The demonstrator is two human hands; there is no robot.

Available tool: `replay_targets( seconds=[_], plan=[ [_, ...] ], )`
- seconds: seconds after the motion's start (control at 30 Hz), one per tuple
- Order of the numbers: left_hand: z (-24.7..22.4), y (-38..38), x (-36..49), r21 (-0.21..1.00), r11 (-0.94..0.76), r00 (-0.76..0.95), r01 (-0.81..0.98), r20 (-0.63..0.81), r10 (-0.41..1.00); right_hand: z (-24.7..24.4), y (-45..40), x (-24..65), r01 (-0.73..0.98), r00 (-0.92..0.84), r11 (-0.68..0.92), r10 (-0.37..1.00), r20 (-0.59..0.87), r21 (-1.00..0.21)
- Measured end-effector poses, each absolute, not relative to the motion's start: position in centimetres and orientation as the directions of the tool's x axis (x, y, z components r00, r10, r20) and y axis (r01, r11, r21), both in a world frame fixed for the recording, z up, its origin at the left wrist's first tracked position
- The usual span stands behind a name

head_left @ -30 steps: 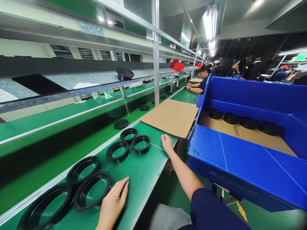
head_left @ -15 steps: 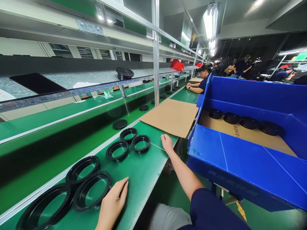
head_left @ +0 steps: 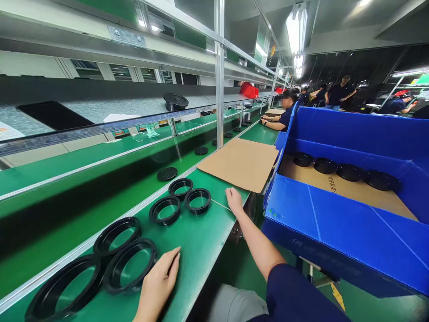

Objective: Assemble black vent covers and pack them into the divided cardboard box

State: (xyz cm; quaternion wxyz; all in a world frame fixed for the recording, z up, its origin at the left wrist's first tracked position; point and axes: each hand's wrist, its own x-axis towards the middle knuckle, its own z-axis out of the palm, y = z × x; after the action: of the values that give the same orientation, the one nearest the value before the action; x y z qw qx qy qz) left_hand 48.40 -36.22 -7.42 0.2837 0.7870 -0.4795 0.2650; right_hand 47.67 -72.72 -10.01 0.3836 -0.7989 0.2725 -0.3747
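Along the green bench, beside your left hand, lies the nearest black ring, seemingly rigid, smooth and light; its flanged rim should give you the surest hold. Neighbouring large rings crowd its far side. Your left fingers lie together, holding nothing visible; whether the thumb meets them, I can't tell. Your right hand is loosely curled shut, near three smaller rings. Beyond it, a cardboard sheet covers the surface, with a blue bin alongside.
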Motion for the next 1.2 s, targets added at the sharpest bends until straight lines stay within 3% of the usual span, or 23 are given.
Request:
replay_targets(
  seconds=[0.63,1.2],
  plan=[
    [-7.35,-36.24,48.34,0.124,-0.397,0.365,-0.909,0.694,-0.620,-10.04,-72.75,47.70,-0.151,0.564,-0.551,-0.730,0.386,-0.821],
    [-7.59,-36.11,48.16,0.184,-0.404,0.413,-0.896,0.680,-0.607,-10.05,-72.70,47.61,-0.176,0.569,-0.554,-0.731,0.375,-0.813]
  ],
)
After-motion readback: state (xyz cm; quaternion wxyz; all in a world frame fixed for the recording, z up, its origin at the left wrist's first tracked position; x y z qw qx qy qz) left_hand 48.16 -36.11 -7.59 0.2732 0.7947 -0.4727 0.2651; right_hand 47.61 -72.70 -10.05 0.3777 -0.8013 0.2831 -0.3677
